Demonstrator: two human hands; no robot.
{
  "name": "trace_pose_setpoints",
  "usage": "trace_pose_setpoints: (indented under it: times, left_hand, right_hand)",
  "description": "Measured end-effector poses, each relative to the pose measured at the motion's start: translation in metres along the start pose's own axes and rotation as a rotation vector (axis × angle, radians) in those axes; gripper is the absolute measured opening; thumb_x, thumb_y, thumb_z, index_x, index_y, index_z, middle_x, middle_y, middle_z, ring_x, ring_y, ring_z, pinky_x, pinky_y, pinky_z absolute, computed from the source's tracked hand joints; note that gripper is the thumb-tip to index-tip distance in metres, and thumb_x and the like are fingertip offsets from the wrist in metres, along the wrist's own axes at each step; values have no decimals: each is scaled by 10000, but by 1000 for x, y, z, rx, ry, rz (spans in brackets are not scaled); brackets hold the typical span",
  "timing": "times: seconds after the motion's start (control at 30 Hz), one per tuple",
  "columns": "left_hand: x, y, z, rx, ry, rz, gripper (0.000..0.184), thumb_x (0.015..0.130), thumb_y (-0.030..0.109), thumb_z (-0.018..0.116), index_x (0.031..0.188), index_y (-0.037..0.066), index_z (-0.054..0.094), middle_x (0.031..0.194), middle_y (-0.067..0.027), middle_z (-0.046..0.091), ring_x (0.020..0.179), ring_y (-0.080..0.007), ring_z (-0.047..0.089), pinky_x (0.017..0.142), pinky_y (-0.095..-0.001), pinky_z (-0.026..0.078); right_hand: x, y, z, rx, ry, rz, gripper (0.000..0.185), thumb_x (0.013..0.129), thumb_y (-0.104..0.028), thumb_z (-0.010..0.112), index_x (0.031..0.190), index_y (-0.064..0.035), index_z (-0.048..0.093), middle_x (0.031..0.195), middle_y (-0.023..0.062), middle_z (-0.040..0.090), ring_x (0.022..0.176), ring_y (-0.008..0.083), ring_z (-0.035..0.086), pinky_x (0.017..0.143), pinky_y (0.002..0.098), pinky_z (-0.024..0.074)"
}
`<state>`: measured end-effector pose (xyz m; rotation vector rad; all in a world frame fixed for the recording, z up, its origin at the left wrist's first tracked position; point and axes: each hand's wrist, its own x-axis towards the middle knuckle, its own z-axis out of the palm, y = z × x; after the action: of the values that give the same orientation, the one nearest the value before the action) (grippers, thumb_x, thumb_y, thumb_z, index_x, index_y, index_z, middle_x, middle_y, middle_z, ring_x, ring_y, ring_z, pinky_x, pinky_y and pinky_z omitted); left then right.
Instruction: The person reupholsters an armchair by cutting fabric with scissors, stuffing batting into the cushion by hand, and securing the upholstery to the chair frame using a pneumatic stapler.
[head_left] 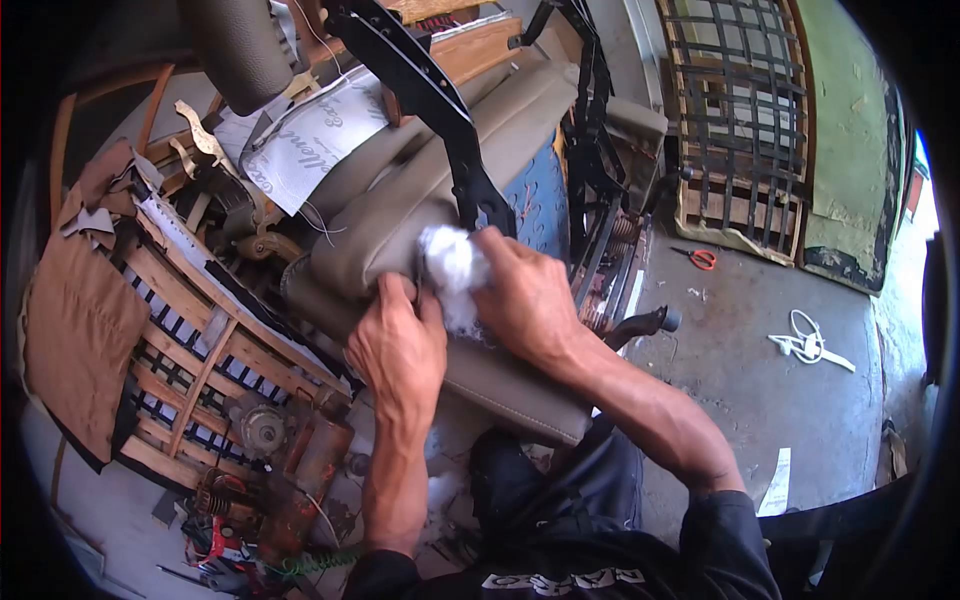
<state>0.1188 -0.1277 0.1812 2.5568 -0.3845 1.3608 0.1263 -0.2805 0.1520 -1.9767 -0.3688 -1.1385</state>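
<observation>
A tan leather-like upholstered seat (500, 388) with stitched seams lies in front of me, its padded cover rising toward the back. My right hand (532, 300) is closed around a wad of white fibre stuffing (452, 258), which bulges out beside the thumb and hangs down in loose strands. Just left of it, my left hand (398, 345) pinches the edge of the tan cover (385, 235), close against the stuffing. Both hands hide part of the cover's opening. A black metal bracket (465, 150) comes down right behind the stuffing.
Wooden slatted frames (200, 370) stand at the left, above a rusty tank (315, 455). Orange-handled scissors (702, 259) and a white cord (808, 342) lie on the floor at right. A webbed frame (740, 120) leans at the upper right.
</observation>
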Motion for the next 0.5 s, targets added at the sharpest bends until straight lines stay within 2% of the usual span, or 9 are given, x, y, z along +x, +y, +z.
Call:
trace_pose_setpoints:
  times: [0.1,0.17,0.2,0.23,0.27,0.3,0.37,0.43,0.5]
  left_hand:
    - [-17,6,1,-166,0,-63,147,869,114,725,849,35,603,709,-138,673,598,-318,666,589,-428,501]
    - [-22,8,9,-425,91,-157,123,893,78,691,868,52,573,666,-101,639,586,-317,655,551,-427,491]
    - [-23,7,7,-436,106,-155,89,894,29,685,889,10,598,697,-95,653,590,-234,654,579,-369,503]
    - [-27,6,11,-444,119,-166,89,894,29,685,889,10,598,697,-95,653,590,-234,654,579,-369,503]
    - [-31,5,18,-479,148,-100,86,895,29,684,911,7,603,725,-101,659,612,-237,661,587,-371,506]
    - [-36,4,23,-511,184,-39,87,896,29,683,933,4,608,753,-107,666,634,-241,667,595,-372,510]
    - [-39,2,25,-539,160,-12,113,883,27,686,977,10,623,805,-123,672,682,-278,672,614,-386,519]
    - [-37,5,23,-544,139,35,84,905,33,660,977,25,619,819,-155,655,714,-350,666,625,-430,525]
    - [-37,3,28,-583,137,27,95,913,44,658,994,15,619,823,-165,656,719,-355,669,625,-431,530]
  right_hand:
    - [10,0,19,-36,-94,-47,317,776,-56,660,1071,-17,553,887,239,667,781,469,665,668,551,533]
    - [21,-1,25,-51,-159,-59,297,775,-49,647,1058,-4,570,917,250,675,797,472,665,678,551,531]
    - [27,-1,25,133,-247,77,284,780,-56,633,1052,6,584,932,258,677,786,443,680,691,531,532]
    - [33,-3,25,315,-337,213,274,784,-62,618,1046,16,598,946,266,679,775,414,695,704,510,534]
    - [32,-3,21,491,-419,316,260,802,-96,600,1032,22,623,948,218,691,774,295,685,726,438,527]
    - [29,4,23,719,-507,442,238,797,-96,621,1004,20,628,906,120,665,838,188,628,769,351,506]
    - [28,18,19,1211,-667,592,239,780,-70,632,1005,12,633,905,59,644,869,165,614,809,312,485]
    - [34,25,16,1360,-799,573,249,766,-34,669,1011,-5,635,910,49,645,859,137,600,812,298,479]
    - [49,28,21,1302,-1017,569,251,799,-53,707,1038,-13,641,943,49,664,887,117,615,787,283,485]
